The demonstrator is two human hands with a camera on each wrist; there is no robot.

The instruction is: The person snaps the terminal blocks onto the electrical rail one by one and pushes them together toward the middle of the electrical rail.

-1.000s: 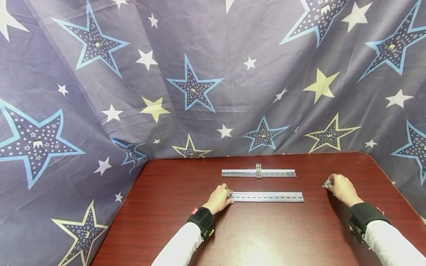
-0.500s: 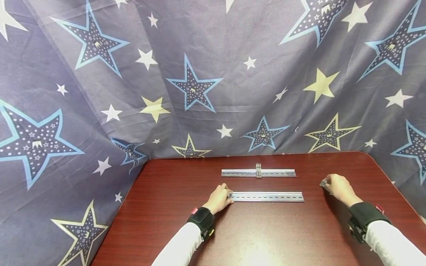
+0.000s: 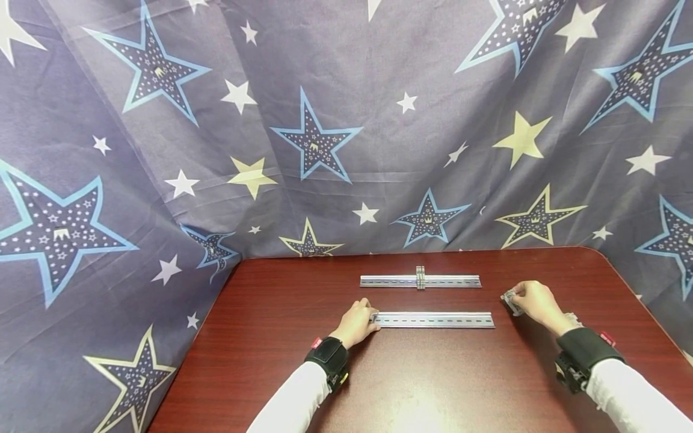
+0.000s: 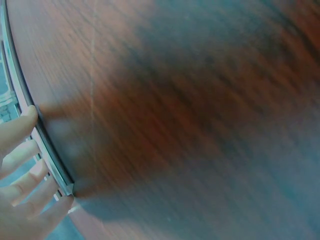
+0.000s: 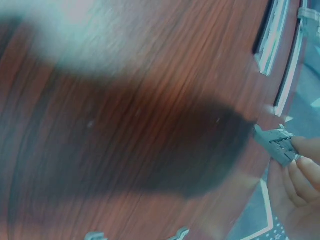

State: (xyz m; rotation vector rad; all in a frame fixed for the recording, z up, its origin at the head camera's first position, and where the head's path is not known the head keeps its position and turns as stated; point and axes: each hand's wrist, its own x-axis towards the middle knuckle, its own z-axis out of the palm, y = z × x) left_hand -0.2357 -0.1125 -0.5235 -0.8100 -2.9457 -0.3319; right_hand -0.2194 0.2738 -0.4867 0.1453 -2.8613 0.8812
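In the head view, two slotted metal DIN rails lie roughly parallel on the table. My left hand (image 3: 354,325) grips the left end of the nearer DIN rail (image 3: 435,320). The left wrist view has its thumb on one edge and the fingers (image 4: 30,175) along the other side. Right of that rail, my right hand (image 3: 538,302) pinches a grey terminal block (image 5: 277,144) between thumb and fingers, held just above the table. On the farther DIN rail (image 3: 390,281) a few slim grey terminal blocks (image 3: 420,278) sit upright near its middle.
Another small grey piece (image 3: 572,319) lies on the table (image 3: 303,288) behind my right wrist. Two grey parts, one of them a curved piece (image 5: 180,233), show at the right wrist view's lower edge. A star-patterned cloth (image 3: 335,198) hangs behind the table.
My right hand has moved left with the terminal block, closer to the near rail's right end, uncovering a grey piece behind it. My left hand and both rails stay put.
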